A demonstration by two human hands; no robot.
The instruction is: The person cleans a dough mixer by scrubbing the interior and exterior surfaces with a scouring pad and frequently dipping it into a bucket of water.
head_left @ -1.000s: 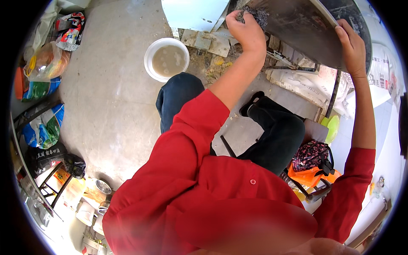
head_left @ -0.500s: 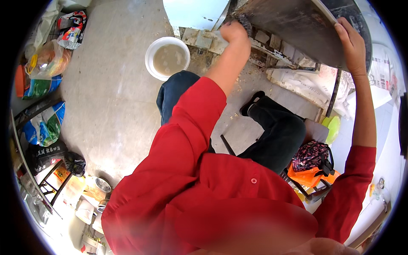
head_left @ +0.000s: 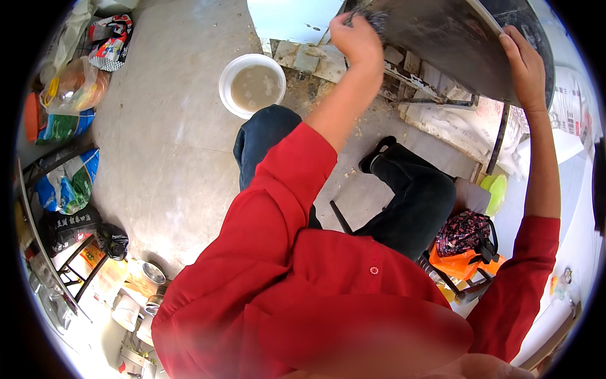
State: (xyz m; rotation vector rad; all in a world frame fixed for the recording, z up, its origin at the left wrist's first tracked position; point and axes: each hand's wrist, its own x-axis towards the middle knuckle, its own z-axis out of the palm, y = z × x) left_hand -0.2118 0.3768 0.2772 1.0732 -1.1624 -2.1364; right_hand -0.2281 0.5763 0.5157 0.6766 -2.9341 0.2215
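Observation:
My left hand (head_left: 357, 38) is closed around a steel wool scourer (head_left: 372, 22), a dark wiry pad pressed to the left part of a large dark panel (head_left: 435, 41). The panel is tilted up, and a pale edge runs along its right side. At that edge my right hand (head_left: 525, 66) grips the panel, fingers on its far side partly hidden. On the floor left of my knee stands a white bucket (head_left: 224, 95) of cloudy greyish water (head_left: 255, 88). A pale blue board (head_left: 293, 22) lies just left of my left hand.
Dirty tile pieces (head_left: 306, 61) and a worn frame (head_left: 413, 82) sit below the panel. White sacks (head_left: 568, 101) stand at the right. A patterned bag (head_left: 464, 234) rests on an orange bag (head_left: 454, 264) beside my leg. Plastic bags (head_left: 69, 180) line the left side.
My left hand with the scourer has moved up and slightly right across the panel. My right hand keeps its grip on the edge.

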